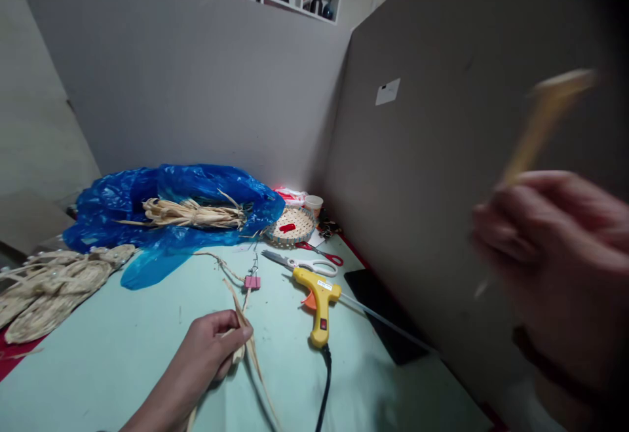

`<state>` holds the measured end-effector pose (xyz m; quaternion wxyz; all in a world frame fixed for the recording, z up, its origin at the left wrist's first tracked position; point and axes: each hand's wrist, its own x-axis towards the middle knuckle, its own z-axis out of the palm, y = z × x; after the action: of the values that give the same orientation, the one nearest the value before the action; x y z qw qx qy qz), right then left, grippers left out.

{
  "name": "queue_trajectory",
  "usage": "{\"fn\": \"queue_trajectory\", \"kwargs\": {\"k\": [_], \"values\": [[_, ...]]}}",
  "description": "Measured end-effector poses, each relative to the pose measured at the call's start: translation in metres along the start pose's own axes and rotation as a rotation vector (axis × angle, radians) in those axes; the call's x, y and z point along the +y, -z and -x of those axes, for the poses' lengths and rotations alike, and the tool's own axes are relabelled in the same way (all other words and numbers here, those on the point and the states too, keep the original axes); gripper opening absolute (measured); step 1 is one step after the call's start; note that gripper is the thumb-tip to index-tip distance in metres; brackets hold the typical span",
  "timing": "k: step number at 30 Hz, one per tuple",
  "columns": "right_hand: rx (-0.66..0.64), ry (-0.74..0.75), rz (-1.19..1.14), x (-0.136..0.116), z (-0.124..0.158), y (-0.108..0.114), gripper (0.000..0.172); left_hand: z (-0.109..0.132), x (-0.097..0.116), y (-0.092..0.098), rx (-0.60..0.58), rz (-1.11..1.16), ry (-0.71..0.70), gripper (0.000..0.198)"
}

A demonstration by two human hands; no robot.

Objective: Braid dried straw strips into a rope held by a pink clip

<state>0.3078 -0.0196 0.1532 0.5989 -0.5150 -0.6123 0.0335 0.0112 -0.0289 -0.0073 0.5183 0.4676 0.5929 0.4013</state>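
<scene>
My left hand [219, 347] pinches pale dried straw strips [253, 353] low over the table, just below a pink binder clip [252, 282]. The clip grips a thin braided straw cord [223, 265] that trails up and left. Raised at the right, my right hand [550, 235] is closed round a tan strip [548, 120] that sticks up from the fingers; hand and strip are blurred by motion. A yellow glue gun [320, 304] lies to the right of my left hand.
White-handled scissors [314, 267], red-handled scissors [334, 259] and a woven basket [270, 238] lie behind. A blue plastic bag [118, 202] holds a straw bundle [196, 214]. Woven straw soles [63, 294] are at left. Grey partitions [206, 84] stand behind and at right.
</scene>
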Motion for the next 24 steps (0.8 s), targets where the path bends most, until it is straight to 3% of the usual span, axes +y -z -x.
{"fn": "queue_trajectory", "kwargs": {"k": [1, 4, 6, 8, 11, 14, 16, 19, 24], "values": [[-0.067, 0.018, 0.018, 0.009, -0.001, -0.008, 0.01, 0.0, 0.001, 0.001, -0.01, 0.025, 0.006, 0.03], [-0.283, 0.142, 0.475, 0.042, 0.006, -0.037, 0.013, 0.002, 0.003, 0.002, -0.029, 0.103, 0.017, 0.031], [-0.337, 0.315, 0.659, 0.056, 0.02, -0.053, 0.015, 0.002, 0.005, 0.003, -0.035, 0.135, 0.025, 0.031], [-0.443, 0.454, 0.602, 0.054, 0.041, -0.065, 0.022, 0.003, 0.006, 0.003, -0.04, 0.153, 0.038, 0.031], [-0.846, 0.683, 0.325, 0.033, 0.077, -0.079, 0.032, 0.001, 0.003, 0.002, -0.068, 0.19, 0.03, 0.032], [-1.083, 0.921, 0.17, 0.014, 0.105, -0.094, 0.018, -0.001, -0.001, 0.002, -0.087, 0.23, 0.02, 0.032], [-1.122, 0.999, 0.135, 0.01, 0.115, -0.104, 0.014, -0.002, -0.002, 0.003, -0.081, 0.232, 0.024, 0.032], [-1.07, 1.054, 0.128, 0.013, 0.12, -0.113, 0.022, -0.003, -0.003, 0.004, -0.079, 0.222, 0.011, 0.031], [-1.09, 1.098, 0.069, 0.018, 0.121, -0.116, 0.025, -0.002, -0.001, 0.003, -0.077, 0.184, -0.009, 0.03]]}}
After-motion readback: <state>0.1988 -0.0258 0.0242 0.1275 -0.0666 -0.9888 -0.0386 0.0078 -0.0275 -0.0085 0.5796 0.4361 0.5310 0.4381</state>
